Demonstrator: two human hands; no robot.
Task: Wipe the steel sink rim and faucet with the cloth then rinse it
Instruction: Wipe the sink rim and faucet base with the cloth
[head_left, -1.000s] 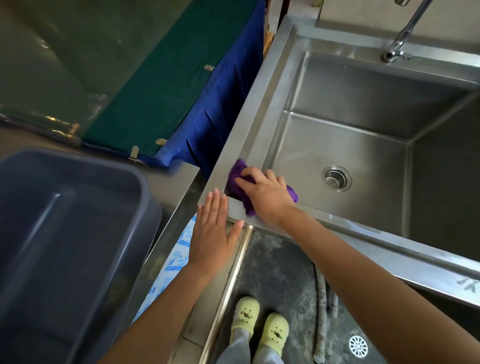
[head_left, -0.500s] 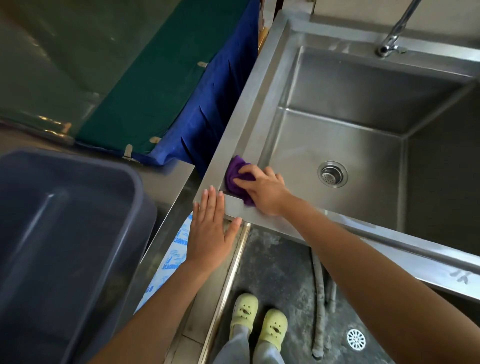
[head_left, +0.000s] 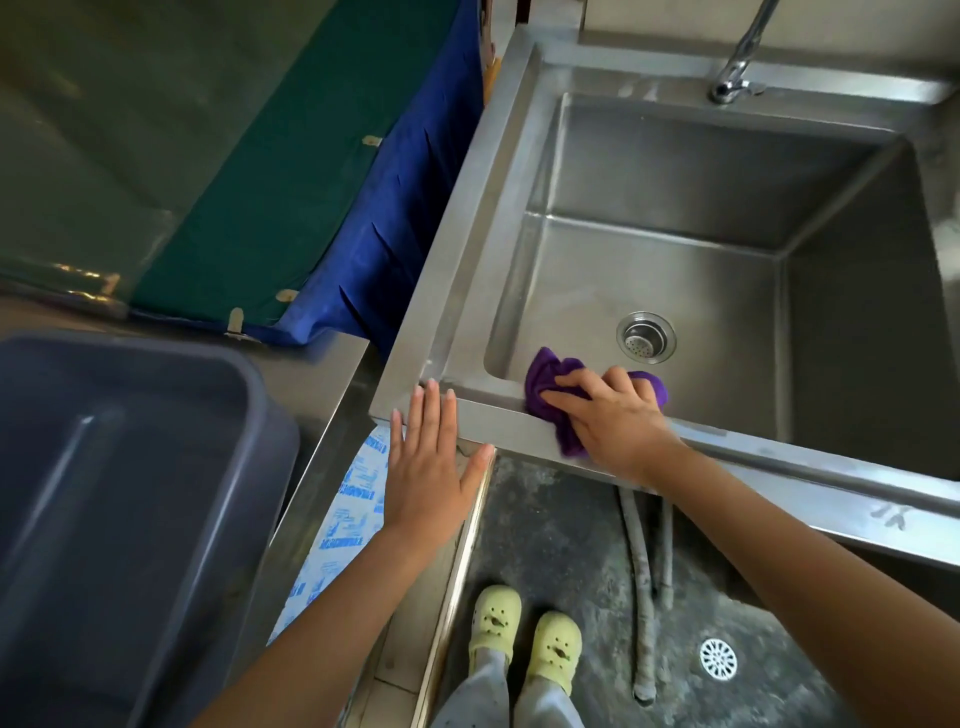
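Observation:
A purple cloth (head_left: 545, 382) lies bunched on the front rim of the steel sink (head_left: 810, 462), a little right of the front left corner. My right hand (head_left: 610, 418) presses down on the cloth and grips it. My left hand (head_left: 428, 467) rests flat with fingers spread, its fingertips touching the rim's front left corner. The faucet (head_left: 735, 73) stands at the back rim, its spout cut off by the top edge. A round drain strainer (head_left: 645, 336) sits in the basin floor.
A dark grey plastic tub (head_left: 130, 493) stands on the steel counter at the left. Green and blue fabric (head_left: 322, 171) hangs behind it. Below the sink are hoses (head_left: 644, 597), a floor drain (head_left: 718, 659) and my yellow-green shoes (head_left: 524, 631).
My right hand has slid the cloth to the right along the front rim, away from the left corner. My left hand has stayed at the corner.

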